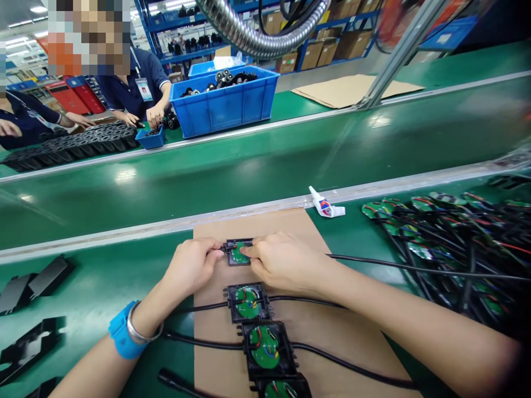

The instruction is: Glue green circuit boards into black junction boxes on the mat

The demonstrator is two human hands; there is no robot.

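Observation:
On a brown cardboard sheet (327,326), both my hands grip a small black housing with a green circuit board (238,252) inside it. My left hand (193,265) pinches its left end, fingers closed. My right hand (282,260) presses on its right side and on the board. A black cable (415,268) runs right from under my right hand. Nearer to me lie a second housing with a board (248,302) and a third (265,347), each with black cables. A blue wristband (121,334) sits on my left wrist.
A pile of green boards with cables (452,237) lies at right. A small white tube (326,205) rests by the conveyor rail. Empty black housings (35,279) lie at left. Across the green belt (265,160), other people work beside a blue bin (226,102).

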